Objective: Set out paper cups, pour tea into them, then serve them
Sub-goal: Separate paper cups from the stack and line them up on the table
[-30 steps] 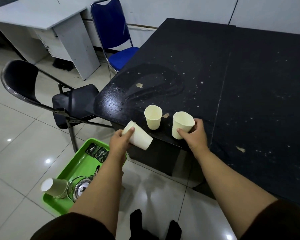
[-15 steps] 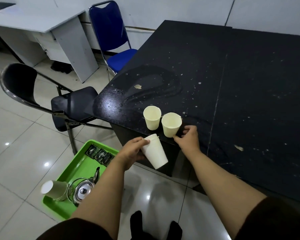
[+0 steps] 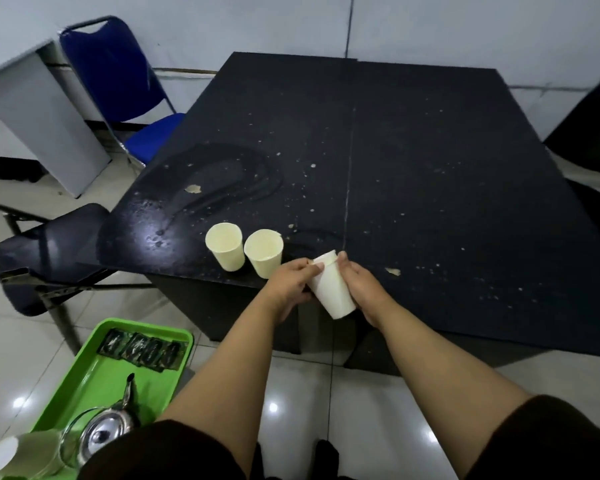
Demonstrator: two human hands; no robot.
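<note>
Seen from a head camera looking down, two empty pale paper cups, the left cup and the right cup, stand upright and almost touching near the front edge of a black, speckled square table. Just right of them, at the table's front edge, both hands hold a tilted stack of white paper cups: the left hand has fingers closed around the rim end, and the right hand is wrapped along the stack's far side, as if to pull off another cup. Judging by this, cup setting is partly done; no tea is poured and nothing is served. Left of the table and lower, on the tiled floor, a bright green plastic tray carries a glass teapot with a shiny metal lid, dark tea packets and another paper cup lying on its side. The standing cups sit close to the front edge, so a knock could tip them off. The rest of the tabletop beyond them is open. A black folding chair stands just left of the table.
</note>
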